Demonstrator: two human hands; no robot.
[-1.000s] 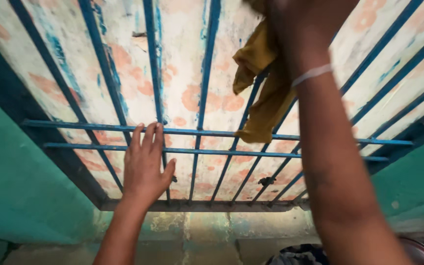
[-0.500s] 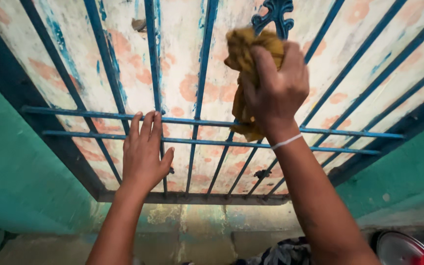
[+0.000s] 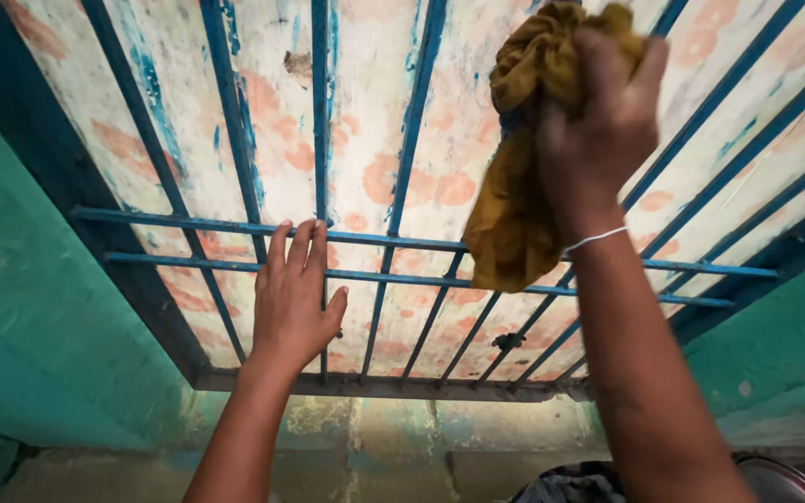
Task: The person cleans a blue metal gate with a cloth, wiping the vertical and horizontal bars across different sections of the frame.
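A blue metal window grille (image 3: 402,244) with vertical bars and two horizontal rails covers a worn, peeling shutter behind it. My left hand (image 3: 295,303) lies flat against the lower bars, fingers together and pointing up across the two rails. My right hand (image 3: 598,121) is raised high and grips a bunched mustard-yellow cloth (image 3: 514,200), which it presses against the upper bars. The cloth's loose end hangs down to the upper rail. A thin white band circles my right wrist.
Green painted wall (image 3: 30,354) frames the window on both sides, with a stained sill (image 3: 375,428) below the grille. A round red-rimmed vessel (image 3: 789,480) and some dark patterned fabric (image 3: 570,486) show at the bottom right edge.
My right hand has risen along the bars with the cloth, and more of the cloth now hangs loose below it. My left hand stays on the lower bars.
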